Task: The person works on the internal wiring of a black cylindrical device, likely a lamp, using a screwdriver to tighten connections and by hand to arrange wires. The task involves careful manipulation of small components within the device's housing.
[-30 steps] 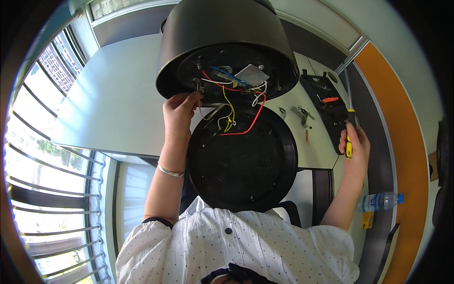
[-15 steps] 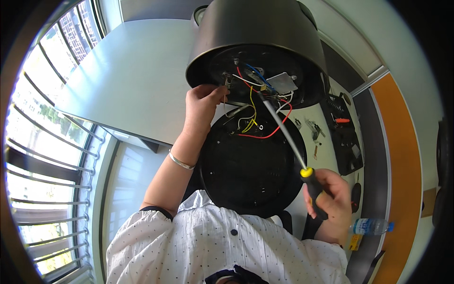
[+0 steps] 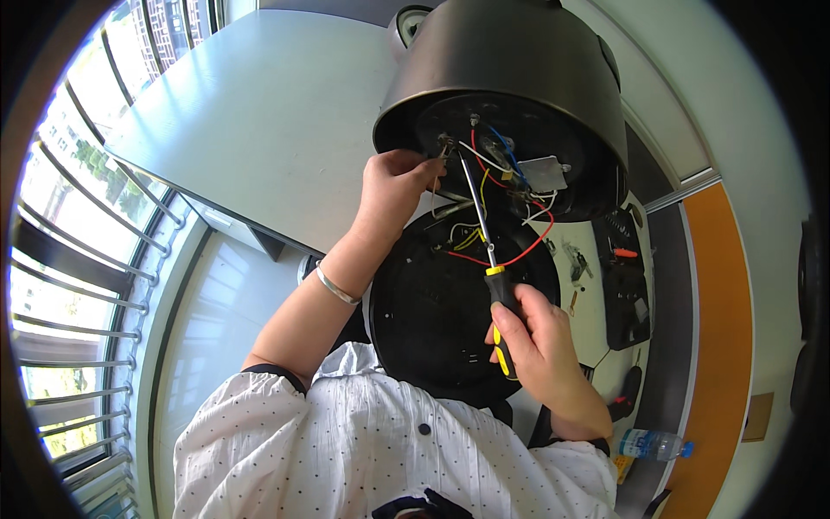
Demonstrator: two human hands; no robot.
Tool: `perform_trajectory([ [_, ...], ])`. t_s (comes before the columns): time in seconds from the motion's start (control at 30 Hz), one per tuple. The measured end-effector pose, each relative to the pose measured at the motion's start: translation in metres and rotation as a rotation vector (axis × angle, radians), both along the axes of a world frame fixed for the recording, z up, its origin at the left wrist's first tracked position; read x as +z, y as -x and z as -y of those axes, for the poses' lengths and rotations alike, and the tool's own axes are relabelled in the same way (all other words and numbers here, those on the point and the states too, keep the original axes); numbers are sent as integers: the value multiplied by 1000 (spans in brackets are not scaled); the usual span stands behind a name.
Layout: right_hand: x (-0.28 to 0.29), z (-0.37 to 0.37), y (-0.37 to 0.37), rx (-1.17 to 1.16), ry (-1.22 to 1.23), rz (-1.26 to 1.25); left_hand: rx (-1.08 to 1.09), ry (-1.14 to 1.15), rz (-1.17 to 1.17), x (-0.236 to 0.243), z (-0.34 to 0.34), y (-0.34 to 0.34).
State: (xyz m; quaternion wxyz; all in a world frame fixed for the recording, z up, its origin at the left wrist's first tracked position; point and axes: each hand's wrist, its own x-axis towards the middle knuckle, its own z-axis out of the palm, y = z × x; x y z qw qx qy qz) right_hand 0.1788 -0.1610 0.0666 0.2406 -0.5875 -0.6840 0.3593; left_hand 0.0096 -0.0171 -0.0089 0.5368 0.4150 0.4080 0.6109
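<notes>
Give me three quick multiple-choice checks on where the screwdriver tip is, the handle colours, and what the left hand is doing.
1. Where does the screwdriver tip point?
A. Into the open underside of the appliance
B. At the water bottle
C. At the window

2. Which colours is the handle?
A. Red and white
B. Black and yellow
C. All green

3. What is the left hand doing?
A. Resting in the lap
B. Holding a bottle
C. Gripping the appliance's lower rim

Answers: 1 A, the shaft runs up among the wires; 2 B, seen in the right hand; 3 C, fingers curl at the rim.
</notes>
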Motion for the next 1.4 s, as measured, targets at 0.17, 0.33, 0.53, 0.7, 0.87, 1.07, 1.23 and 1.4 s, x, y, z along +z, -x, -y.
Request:
perform_trajectory([
  [0.17, -11, -4, 3, 16, -1, -50, -8, 13, -13, 1, 1, 0],
  [0.33, -19, -5, 3, 22, -48, -69, 1, 4, -18, 1, 1, 0],
  [0.53, -21, -9, 3, 25, -58, -92, -1, 10, -2, 1, 2, 0],
  [0.7, -21, -9, 3, 11, -26, -97, 9, 21, -25, 2, 1, 0],
  [0.87, -20, -8, 9, 23, -95, -59, 7, 18, -31, 2, 0, 0],
  [1.07, -27, -11, 10, 3, -155, 54, 5, 0, -10, -1, -1, 0],
  [1.23, -27, -3, 11, 10, -155, -23, -8, 3, -7, 2, 0, 0],
  [1.4, -25, -1, 11, 15, -117, -68, 1, 6, 5, 3, 1, 0],
])
